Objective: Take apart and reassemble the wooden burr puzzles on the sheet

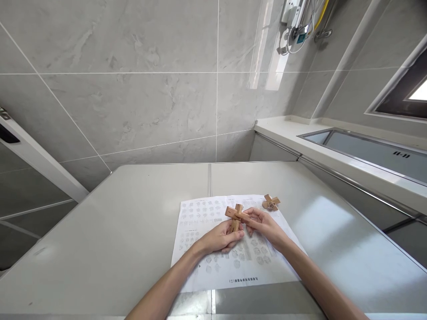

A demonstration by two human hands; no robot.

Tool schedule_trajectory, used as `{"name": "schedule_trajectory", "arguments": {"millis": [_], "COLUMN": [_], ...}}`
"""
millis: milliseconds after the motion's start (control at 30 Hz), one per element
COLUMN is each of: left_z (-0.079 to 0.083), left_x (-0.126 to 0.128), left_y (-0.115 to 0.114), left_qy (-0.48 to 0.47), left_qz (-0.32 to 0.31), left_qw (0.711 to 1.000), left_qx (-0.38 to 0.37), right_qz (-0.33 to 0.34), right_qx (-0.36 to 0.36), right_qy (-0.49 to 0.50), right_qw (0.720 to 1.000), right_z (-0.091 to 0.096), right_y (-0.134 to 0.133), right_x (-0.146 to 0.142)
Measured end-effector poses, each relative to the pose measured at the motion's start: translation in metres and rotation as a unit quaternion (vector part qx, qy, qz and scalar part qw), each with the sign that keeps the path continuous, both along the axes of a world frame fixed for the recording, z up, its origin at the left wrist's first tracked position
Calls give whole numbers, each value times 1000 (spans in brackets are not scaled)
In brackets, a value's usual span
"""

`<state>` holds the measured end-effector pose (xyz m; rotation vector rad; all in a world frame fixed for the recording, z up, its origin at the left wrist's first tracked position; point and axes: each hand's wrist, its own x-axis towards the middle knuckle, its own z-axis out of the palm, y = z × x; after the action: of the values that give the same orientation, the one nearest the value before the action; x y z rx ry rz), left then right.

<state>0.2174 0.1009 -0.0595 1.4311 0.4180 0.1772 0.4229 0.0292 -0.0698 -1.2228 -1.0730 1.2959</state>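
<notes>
Both hands meet over a printed sheet [213,266] lying on a grey table [116,240]. A wooden cross-shaped puzzle [236,215] is held between them. My left hand [222,238] grips its lower bar from below, fingers curled round it. Pinching the puzzle's right side, my right hand [263,224] has its fingers closed on the wood. A second, smaller wooden cross puzzle [271,202] lies on the sheet's far right corner, a short way beyond my right hand and untouched.
Grey tiled walls rise behind the table. To the right runs a white counter [300,133] with a steel sink [373,151]. A white door or panel edge [40,164] slants at the left. Pipes and fittings [300,26] hang at the top right.
</notes>
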Motion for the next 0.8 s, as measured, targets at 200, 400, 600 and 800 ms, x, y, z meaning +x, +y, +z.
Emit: {"name": "schedule_trajectory", "arguments": {"millis": [200, 400, 600, 800], "left_z": [-1, -1, 3, 2], "left_x": [0, -1, -2, -1], "left_y": [2, 7, 8, 7], "left_qy": [-34, -51, -56, -50], "left_qz": [-13, -55, -96, -93], "left_qw": [998, 995, 990, 989], "left_qx": [-53, -62, -85, -103], "right_qz": [13, 12, 43, 51], "right_qx": [30, 28, 37, 43], "right_qy": [-26, -45, -36, -37], "right_qw": [999, 999, 998, 997], "right_z": [5, 10, 8, 4], "right_y": [-1, -3, -5, -3], "right_x": [-2, -1, 2, 4]}}
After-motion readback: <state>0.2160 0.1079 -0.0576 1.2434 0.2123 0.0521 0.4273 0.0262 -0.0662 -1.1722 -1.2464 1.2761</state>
